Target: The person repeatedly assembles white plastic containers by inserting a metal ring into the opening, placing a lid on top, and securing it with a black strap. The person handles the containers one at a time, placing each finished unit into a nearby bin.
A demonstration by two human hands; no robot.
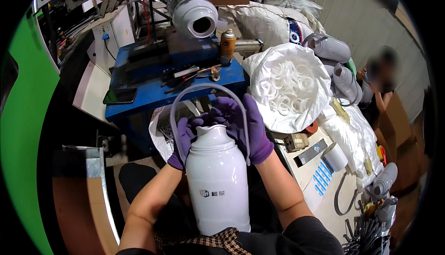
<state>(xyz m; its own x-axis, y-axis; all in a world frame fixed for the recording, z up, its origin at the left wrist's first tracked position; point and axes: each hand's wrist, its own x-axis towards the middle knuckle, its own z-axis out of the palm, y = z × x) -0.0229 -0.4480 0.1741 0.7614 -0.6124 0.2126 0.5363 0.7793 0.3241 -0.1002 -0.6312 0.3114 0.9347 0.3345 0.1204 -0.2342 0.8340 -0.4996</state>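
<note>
white glossy flask-shaped plastic vessel stood upright in the person's lap, close against the body, with a grey arched plastic handle looping over its neck. left hand in a purple glove was curled round the handle's left leg beside the shoulder, and right hand in a purple glove wrapped over the neck and the handle's right leg. behind sat a blue metal workbench, an open white sack of white plastic rings to its right.

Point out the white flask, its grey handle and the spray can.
white flask (pixel 217 180), head view, middle of its body.
grey handle (pixel 204 87), head view, top of its arch.
spray can (pixel 227 45), head view, orange body.
</note>
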